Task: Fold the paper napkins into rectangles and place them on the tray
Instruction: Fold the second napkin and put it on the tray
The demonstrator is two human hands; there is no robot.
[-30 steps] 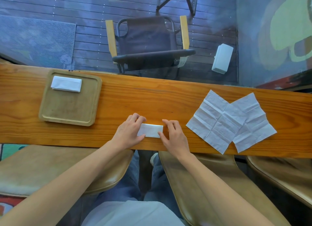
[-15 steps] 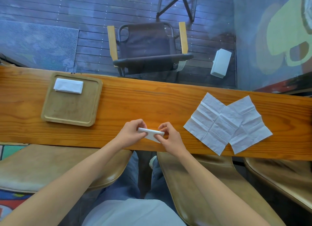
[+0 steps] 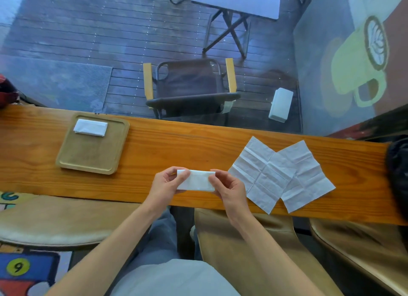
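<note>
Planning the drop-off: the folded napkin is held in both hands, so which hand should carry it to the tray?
Left. The left hand already grips the napkin on the side nearer the tray, which lies to the person's left. The right hand would probably have to cross the body.

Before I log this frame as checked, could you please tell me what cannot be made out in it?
Head view only:
- Ends of the folded napkin: covered by the left hand and right hand.
- Part of the right unfolded napkin: under the left unfolded napkin.
- Dark object at the right frame edge: cut off, unidentifiable.
- Layer count of the folded napkin on the tray: too small.
</note>
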